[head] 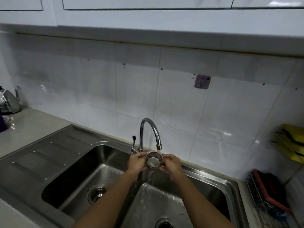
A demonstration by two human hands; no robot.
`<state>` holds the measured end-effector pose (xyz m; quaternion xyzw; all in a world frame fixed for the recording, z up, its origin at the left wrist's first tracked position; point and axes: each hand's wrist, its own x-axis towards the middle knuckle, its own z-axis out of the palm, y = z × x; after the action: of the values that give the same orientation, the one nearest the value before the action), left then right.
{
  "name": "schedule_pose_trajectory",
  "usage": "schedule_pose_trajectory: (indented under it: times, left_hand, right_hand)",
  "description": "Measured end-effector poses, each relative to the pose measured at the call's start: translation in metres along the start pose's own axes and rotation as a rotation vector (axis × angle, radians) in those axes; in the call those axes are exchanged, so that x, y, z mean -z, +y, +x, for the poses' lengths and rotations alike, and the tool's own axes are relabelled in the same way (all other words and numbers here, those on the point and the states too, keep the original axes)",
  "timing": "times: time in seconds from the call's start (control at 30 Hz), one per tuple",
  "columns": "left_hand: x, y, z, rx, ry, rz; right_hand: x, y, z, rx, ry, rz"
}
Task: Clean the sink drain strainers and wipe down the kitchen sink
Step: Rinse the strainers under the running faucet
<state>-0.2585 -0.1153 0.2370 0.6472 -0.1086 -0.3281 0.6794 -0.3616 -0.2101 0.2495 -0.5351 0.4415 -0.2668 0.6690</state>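
Note:
A round metal drain strainer [152, 161] is held under the running faucet [150, 134], tilted so its inside faces me. My left hand [137, 162] grips its left rim and my right hand [171, 163] grips its right rim. Water pours through it and falls into the right basin [202, 191] of the steel double sink. The left basin [79, 175] shows its drain opening [97, 192]. The right basin's drain [164, 223] sits at the bottom edge of the view.
A ribbed steel draining board [41, 155] lies left of the basins. A metal kettle [9, 101] stands on the counter at far left. At right, a wire rack [266, 203] holds dark and red items, and yellow cloths [292, 142] hang on the wall rack.

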Motion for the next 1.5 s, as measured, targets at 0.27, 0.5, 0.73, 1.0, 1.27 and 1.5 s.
schedule_pose_trajectory:
  times: [0.27,0.5,0.73,1.0,1.27,1.5]
  left_hand:
    - [-0.007,0.000,-0.009,-0.030,-0.044,0.086]
    - [-0.008,0.007,-0.016,-0.032,-0.049,0.060]
    - [-0.001,-0.003,-0.020,-0.082,-0.001,0.273]
    - [-0.028,-0.021,-0.047,-0.319,-0.049,0.628]
    - [-0.072,-0.051,-0.069,-0.338,-0.134,0.603]
    - [-0.077,-0.087,-0.070,-0.229,-0.255,0.659]
  right_hand:
    - [0.010,-0.006,-0.004,0.022,-0.015,0.035]
    - [0.011,-0.004,-0.006,0.033,-0.015,0.061]
    - [0.015,0.008,0.000,0.110,0.034,-0.121]
    - [0.054,0.015,-0.032,0.407,0.100,-0.313]
    - [0.106,0.018,-0.047,0.445,0.154,-0.252]
    - [0.135,0.070,-0.044,0.247,0.217,-0.312]
